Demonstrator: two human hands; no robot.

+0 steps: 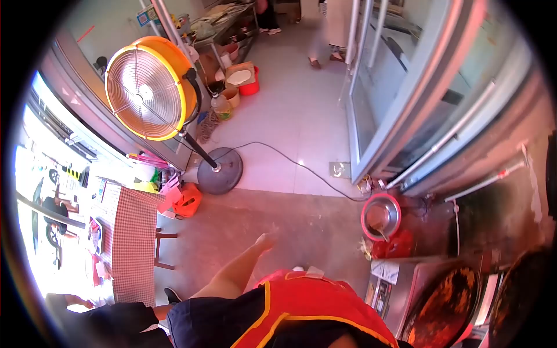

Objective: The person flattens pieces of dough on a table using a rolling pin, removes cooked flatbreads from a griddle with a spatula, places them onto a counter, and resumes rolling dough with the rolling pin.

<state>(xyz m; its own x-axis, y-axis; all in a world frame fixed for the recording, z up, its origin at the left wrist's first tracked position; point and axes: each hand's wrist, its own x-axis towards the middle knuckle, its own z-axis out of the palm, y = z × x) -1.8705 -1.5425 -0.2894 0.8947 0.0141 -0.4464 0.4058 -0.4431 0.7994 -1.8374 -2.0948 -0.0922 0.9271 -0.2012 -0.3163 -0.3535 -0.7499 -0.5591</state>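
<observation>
My left hand (266, 241) hangs low in front of my body, above the bare floor (214, 226). It looks small and slightly smeared, so whether its fingers are apart or closed cannot be told. No object shows in it, and nothing lies close around it. Below the hand is the red apron (325, 296) with yellow edging that I wear over a dark shirt. My right hand is out of sight.
Ahead, a yellow fan (142, 95) stands on a round base, its cable crossing the doorway floor. On the right are a metal basin (381, 217) and a large stained pan (444, 307). Left is a checkered table (134, 243), with a person beside it. Other people's legs (336, 35) show inside.
</observation>
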